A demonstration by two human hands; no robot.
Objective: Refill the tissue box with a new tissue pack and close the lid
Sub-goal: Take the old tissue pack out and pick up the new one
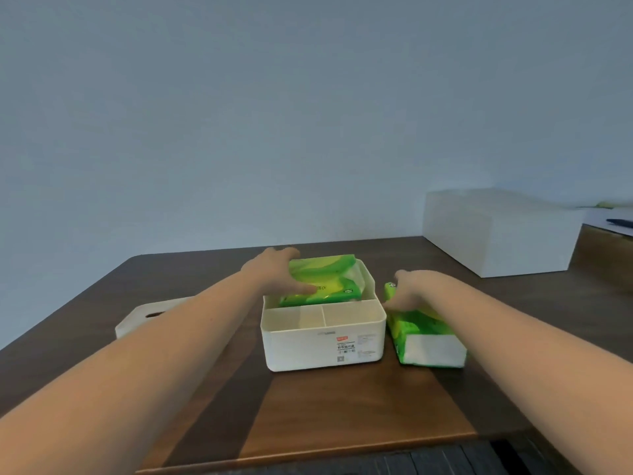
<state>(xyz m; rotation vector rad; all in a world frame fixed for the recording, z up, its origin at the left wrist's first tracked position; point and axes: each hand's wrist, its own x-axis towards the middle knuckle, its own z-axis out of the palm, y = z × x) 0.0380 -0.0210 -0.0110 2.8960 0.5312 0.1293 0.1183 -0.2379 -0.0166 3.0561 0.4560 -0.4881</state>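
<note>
two green tissue packs — left hand [274, 270] pressing one [325, 279] into open box [322, 341], right hand [409, 289] gripping other [421, 334] beside it

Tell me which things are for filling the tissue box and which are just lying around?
For the job: tissue box, green tissue pack going into it under the left hand, second green pack under the right hand, lid.

Just lying about: big white box, pen.

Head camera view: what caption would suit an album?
Left hand seats a green tissue pack in the open box; lid waits aside.
</note>
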